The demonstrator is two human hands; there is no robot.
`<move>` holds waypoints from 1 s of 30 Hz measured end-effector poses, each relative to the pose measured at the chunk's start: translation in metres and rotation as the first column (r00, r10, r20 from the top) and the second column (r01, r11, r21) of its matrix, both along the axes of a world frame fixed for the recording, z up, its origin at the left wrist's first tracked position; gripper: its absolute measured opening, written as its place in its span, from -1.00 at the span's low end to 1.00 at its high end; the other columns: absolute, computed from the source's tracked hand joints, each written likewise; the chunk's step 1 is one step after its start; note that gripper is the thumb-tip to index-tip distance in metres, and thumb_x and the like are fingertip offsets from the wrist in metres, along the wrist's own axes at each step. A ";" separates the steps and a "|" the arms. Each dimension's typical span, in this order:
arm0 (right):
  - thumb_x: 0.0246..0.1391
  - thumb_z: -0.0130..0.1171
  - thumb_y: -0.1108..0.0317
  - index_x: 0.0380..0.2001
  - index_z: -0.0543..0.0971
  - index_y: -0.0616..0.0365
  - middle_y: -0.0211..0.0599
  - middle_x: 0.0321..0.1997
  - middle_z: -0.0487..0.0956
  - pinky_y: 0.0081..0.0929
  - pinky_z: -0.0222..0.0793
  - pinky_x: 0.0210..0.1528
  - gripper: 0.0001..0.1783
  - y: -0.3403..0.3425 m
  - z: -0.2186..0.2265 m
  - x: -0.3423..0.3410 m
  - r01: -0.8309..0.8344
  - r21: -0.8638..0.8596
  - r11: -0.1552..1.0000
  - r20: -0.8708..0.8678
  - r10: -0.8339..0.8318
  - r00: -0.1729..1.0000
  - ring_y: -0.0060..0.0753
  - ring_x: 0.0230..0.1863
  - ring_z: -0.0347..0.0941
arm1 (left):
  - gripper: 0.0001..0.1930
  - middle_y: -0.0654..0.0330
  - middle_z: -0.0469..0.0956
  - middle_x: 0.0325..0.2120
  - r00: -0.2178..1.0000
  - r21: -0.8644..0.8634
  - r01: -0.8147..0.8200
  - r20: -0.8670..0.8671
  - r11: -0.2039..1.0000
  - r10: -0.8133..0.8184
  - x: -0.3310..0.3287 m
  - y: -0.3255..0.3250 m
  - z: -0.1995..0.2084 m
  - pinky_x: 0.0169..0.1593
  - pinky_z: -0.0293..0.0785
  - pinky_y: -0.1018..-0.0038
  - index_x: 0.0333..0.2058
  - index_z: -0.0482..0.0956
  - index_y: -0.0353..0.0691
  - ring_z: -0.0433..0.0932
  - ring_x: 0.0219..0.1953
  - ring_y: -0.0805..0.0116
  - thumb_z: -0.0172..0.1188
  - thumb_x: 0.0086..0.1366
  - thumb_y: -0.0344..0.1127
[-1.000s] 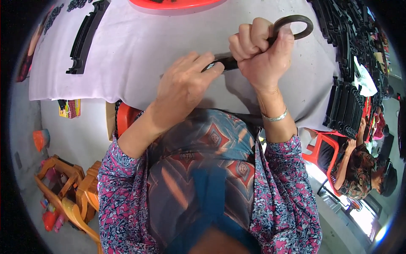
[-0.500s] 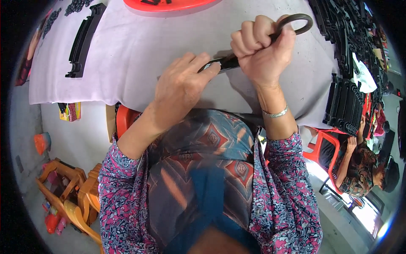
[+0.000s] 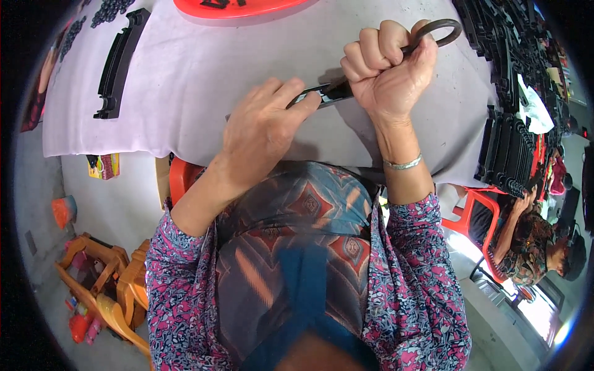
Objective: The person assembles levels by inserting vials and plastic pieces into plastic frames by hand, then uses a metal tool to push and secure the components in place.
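Note:
Over the cloth-covered table, my left hand (image 3: 260, 127) is closed on a black plastic strip (image 3: 337, 92) with a pale shiny patch near my thumb. Much of the strip is hidden under my palm and fingers. My right hand (image 3: 390, 71), a wristband below it, is wrapped in a fist around a dark metal tool with a ring-shaped end (image 3: 458, 31). The ring sticks out past my thumb. Below the fist, the tool's other end slants down to the strip and meets it; its tip cannot be made out.
A long black plastic part (image 3: 122, 65) lies on the pale tablecloth (image 3: 198, 74) at left. A red tray (image 3: 241, 10) with small black pieces sits at the far edge. Black parts (image 3: 504, 151) are stacked at right, near a seated person (image 3: 526, 241). Wooden chairs (image 3: 102, 290) stand lower left.
My right hand with the ring-ended tool has shifted slightly to the right. My left hand keeps its hold on the strip with hardly any movement.

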State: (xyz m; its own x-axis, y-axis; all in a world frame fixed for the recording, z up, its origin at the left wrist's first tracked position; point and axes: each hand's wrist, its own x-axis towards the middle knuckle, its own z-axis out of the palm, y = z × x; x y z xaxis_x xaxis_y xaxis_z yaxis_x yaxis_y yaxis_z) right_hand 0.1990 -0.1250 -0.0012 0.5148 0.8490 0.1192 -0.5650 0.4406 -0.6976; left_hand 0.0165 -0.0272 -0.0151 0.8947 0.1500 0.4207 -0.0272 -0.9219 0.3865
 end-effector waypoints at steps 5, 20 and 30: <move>0.23 -0.27 -0.23 -0.68 0.04 -0.06 -0.56 -0.71 -0.04 -0.52 -0.29 -0.62 -0.42 0.000 -0.005 0.000 -0.008 0.003 1.000 0.010 0.008 1.000 -0.57 -0.65 -0.21 | -0.75 0.21 0.45 -0.32 1.000 0.010 0.002 0.004 1.000 -0.002 0.000 -0.001 -0.001 -0.24 0.45 0.34 -0.22 0.59 -0.20 0.45 -0.29 0.21 0.08 0.10 -0.42; 0.21 -0.37 -0.21 -0.69 -0.01 -0.07 -0.57 -0.73 -0.08 -0.51 -0.32 -0.65 -0.44 0.003 -0.006 -0.001 0.032 -0.037 0.999 -0.010 -0.032 0.999 -0.56 -0.66 -0.26 | -0.77 0.21 0.44 -0.36 1.000 -0.012 0.001 0.001 1.000 -0.001 0.002 -0.001 0.001 -0.26 0.46 0.34 -0.24 0.61 -0.23 0.45 -0.31 0.21 0.12 0.08 -0.46; 0.22 -0.43 -0.17 -0.70 -0.02 -0.08 -0.57 -0.75 -0.10 -0.52 -0.37 -0.67 -0.46 0.006 -0.005 -0.004 0.129 -0.102 0.986 0.001 -0.130 0.991 -0.58 -0.68 -0.29 | -0.78 0.18 0.46 -0.35 0.999 0.011 0.010 0.039 1.000 -0.011 0.003 -0.003 -0.001 -0.26 0.48 0.34 -0.24 0.59 -0.27 0.46 -0.30 0.19 0.15 0.09 -0.50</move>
